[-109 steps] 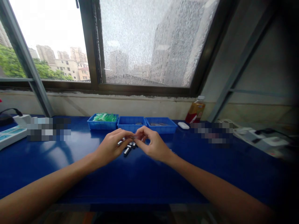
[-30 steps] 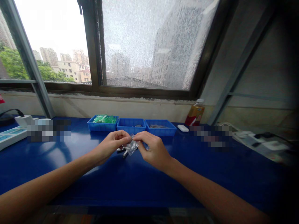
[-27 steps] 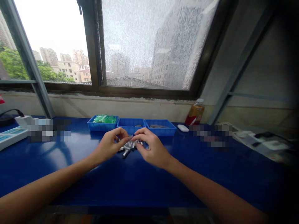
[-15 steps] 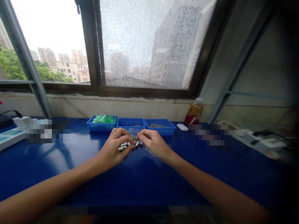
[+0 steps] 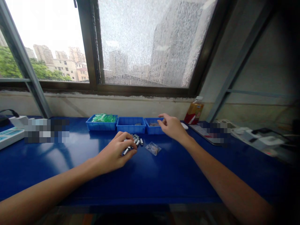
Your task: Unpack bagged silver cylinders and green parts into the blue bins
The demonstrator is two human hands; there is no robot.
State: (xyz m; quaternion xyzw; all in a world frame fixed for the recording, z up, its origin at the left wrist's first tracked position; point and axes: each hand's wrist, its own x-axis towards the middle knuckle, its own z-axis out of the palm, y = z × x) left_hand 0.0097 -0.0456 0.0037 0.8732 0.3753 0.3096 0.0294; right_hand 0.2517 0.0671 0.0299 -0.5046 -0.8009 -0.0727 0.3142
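Observation:
My left hand (image 5: 118, 150) is curled round a cluster of small white-and-dark pieces (image 5: 127, 150), with its thumb and index finger at the near side. More of these pieces (image 5: 138, 141) lie loose on the blue table just beyond the fingertips. My right hand (image 5: 173, 127) hovers at the right blue bin (image 5: 154, 128), thumb and fingers apart and nothing seen between them. Between the hands, a small clear plastic bag (image 5: 153, 148) with brownish contents rests flat on the table.
A blue bin of green packets (image 5: 104, 118) stands at the back left, next to a middle blue bin (image 5: 127, 126). A drink bottle (image 5: 195, 110), a white object (image 5: 184, 125) and a phone-like slab (image 5: 203, 132) sit right. Power strips lie at both sides.
My right hand has moved from beside my left hand, right and back to the right bin. The clear bag now lies in plain view. My left hand stays about the pieces.

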